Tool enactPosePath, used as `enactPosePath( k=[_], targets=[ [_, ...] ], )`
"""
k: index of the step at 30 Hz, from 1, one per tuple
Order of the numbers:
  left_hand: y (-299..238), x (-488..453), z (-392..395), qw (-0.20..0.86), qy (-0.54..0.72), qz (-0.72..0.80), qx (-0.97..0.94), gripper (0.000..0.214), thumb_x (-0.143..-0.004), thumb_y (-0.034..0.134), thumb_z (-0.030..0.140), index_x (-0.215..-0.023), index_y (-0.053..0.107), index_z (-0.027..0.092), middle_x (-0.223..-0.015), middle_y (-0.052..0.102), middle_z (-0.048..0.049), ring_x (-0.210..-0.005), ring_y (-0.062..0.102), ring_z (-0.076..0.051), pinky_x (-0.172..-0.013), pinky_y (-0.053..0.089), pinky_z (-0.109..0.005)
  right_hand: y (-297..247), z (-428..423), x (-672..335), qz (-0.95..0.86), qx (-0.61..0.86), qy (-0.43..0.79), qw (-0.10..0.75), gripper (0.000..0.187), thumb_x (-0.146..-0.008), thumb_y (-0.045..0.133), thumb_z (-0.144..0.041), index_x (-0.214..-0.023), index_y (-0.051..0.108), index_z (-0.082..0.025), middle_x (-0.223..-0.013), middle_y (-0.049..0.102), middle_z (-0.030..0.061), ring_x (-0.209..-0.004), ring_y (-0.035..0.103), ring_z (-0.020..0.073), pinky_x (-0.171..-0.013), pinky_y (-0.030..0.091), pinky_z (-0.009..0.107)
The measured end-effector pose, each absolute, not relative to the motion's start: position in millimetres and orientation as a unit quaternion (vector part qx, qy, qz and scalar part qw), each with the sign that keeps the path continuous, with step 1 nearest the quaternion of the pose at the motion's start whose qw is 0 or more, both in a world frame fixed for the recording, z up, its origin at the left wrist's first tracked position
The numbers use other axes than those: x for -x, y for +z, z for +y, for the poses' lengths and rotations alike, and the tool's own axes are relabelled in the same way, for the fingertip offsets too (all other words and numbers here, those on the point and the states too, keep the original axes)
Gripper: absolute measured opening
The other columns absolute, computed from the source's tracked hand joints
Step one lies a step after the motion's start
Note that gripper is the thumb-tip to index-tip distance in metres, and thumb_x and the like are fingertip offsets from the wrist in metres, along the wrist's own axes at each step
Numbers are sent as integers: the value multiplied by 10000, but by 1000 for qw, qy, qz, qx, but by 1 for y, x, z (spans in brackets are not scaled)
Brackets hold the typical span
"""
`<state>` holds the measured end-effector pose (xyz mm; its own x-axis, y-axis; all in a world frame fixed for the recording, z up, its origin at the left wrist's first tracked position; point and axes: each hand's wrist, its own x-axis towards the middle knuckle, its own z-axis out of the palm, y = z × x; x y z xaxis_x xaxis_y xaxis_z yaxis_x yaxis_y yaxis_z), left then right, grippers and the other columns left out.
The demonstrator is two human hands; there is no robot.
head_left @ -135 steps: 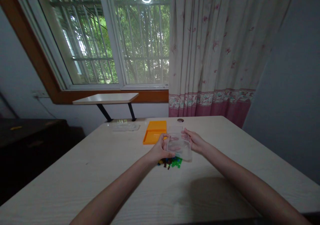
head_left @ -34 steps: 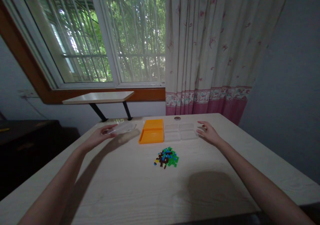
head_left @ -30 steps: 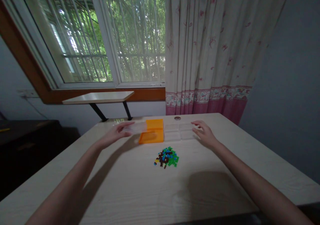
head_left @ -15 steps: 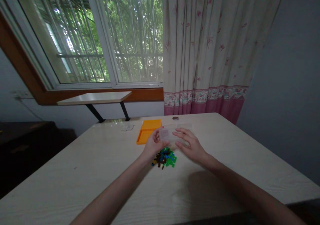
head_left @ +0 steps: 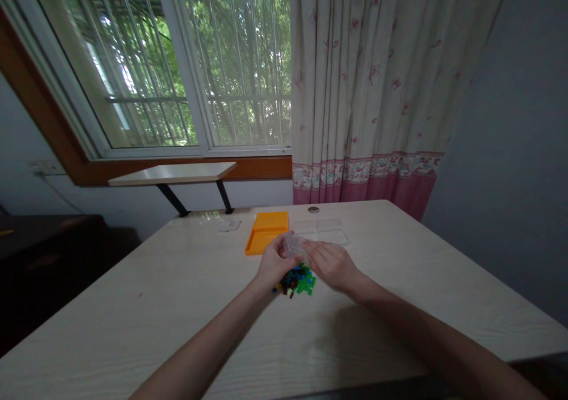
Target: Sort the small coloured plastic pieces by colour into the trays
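Between my two hands is a small see-through plastic piece (head_left: 293, 245); whether it is a bag or a box I cannot tell. My left hand (head_left: 274, 262) is closed on its left side, thumb in front. On its right side, my right hand (head_left: 332, 263) has its fingers together and pressed against the plastic. Just below the hands lies a heap of small building bricks (head_left: 305, 281) in green, blue, brown and some yellow, partly covered by my left hand. Behind my right hand a clear plastic case (head_left: 331, 225) lies open on the table.
An open orange case (head_left: 270, 221) lies behind my left hand. Left of it is a small clear packet (head_left: 229, 226). A round metal disc (head_left: 313, 209) sits near the far edge of the pale table (head_left: 204, 329). A raised shelf (head_left: 177, 173) stands at the back left.
My right hand's fingers, spread before, have come together and moved in against the plastic piece. The clear case behind shows more plainly now. The brick heap has stayed in place.
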<state>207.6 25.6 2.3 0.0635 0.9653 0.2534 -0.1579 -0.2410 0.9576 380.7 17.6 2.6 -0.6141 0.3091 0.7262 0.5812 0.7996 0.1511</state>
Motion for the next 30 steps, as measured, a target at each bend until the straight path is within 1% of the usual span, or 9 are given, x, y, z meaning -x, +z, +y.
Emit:
enactPosePath(
  k=[3, 7, 9, 12, 16, 18, 21, 26, 30],
  targets=[
    [2, -207, 26, 491, 577, 371, -536, 626, -441, 740, 192, -1029, 534, 130, -951, 626, -88, -894, 595, -224, -812, 462, -324, 2, 20, -379, -877, 253, -200, 355, 364, -859, 377, -162, -1208, 479, -130, -1093, 610, 119, -949, 592, 219, -794, 504, 366],
    [-1, -207, 24, 492, 574, 359, -548, 647, -438, 732, 139, -1054, 533, 139, -931, 618, -72, -893, 588, -220, -822, 458, -331, 8, 23, -382, -844, 304, -201, 394, 315, -870, 325, -145, -1077, 562, -127, -877, 672, 105, -783, 630, 181, -722, 514, 312],
    [-3, -207, 23, 507, 565, 333, -560, 680, -446, 736, 121, -1087, 514, 140, -937, 608, -69, -900, 582, -214, -831, 453, -332, 13, 25, -387, -824, 331, -163, 430, 306, -876, 314, -161, -1007, 588, -127, -838, 672, 101, -752, 629, 174, -709, 507, 304],
    [-1, -203, 22, 553, 540, 275, -573, 756, -463, 762, 132, -1153, 455, 165, -976, 586, -71, -920, 576, -207, -821, 455, -325, 20, 30, -395, -790, 359, -19, 497, 291, -889, 332, -238, -984, 590, -143, -848, 666, 82, -756, 617, 164, -700, 495, 289],
    [6, -197, 16, 622, 499, 218, -563, 648, -495, 780, 156, -1069, 484, 210, -1107, 531, -77, -997, 559, -236, -828, 456, -342, 22, 43, -405, -659, 380, 298, 577, 302, -857, 413, -375, -908, 604, -148, -650, 640, 29, -495, 538, 105, -459, 438, 206],
    [8, -195, 14, 648, 480, 203, -556, 593, -499, 783, 146, -1020, 507, 209, -1147, 512, -74, -1033, 545, -250, -847, 450, -352, 20, 49, -408, -572, 368, 446, 582, 280, -814, 486, -382, -853, 612, -135, -595, 626, 17, -422, 497, 79, -384, 383, 170],
    [10, -194, 11, 674, 453, 191, -552, 661, -477, 792, 113, -1061, 499, 214, -1192, 492, -87, -1059, 532, -267, -853, 456, -357, 13, 52, -408, -465, 342, 616, 536, 193, -777, 559, -286, -840, 625, -116, -575, 626, 14, -407, 498, 55, -369, 360, 133],
    [9, -192, 11, 687, 440, 184, -548, 667, -460, 796, 93, -1048, 508, 220, -1204, 491, -76, -1040, 550, -260, -875, 454, -369, 3, 50, -404, -361, 315, 759, 440, 115, -798, 543, -174, -821, 629, -100, -583, 636, 22, -458, 553, 62, -450, 430, 136],
    [6, -193, 13, 671, 461, 201, -545, 644, -460, 790, 87, -1028, 514, 213, -1183, 493, -72, -1027, 556, -268, -827, 482, -342, 9, 49, -407, -326, 317, 754, 473, 238, -862, 468, -305, -886, 610, -116, -622, 653, 33, -470, 574, 77, -473, 460, 163]
  ],
)
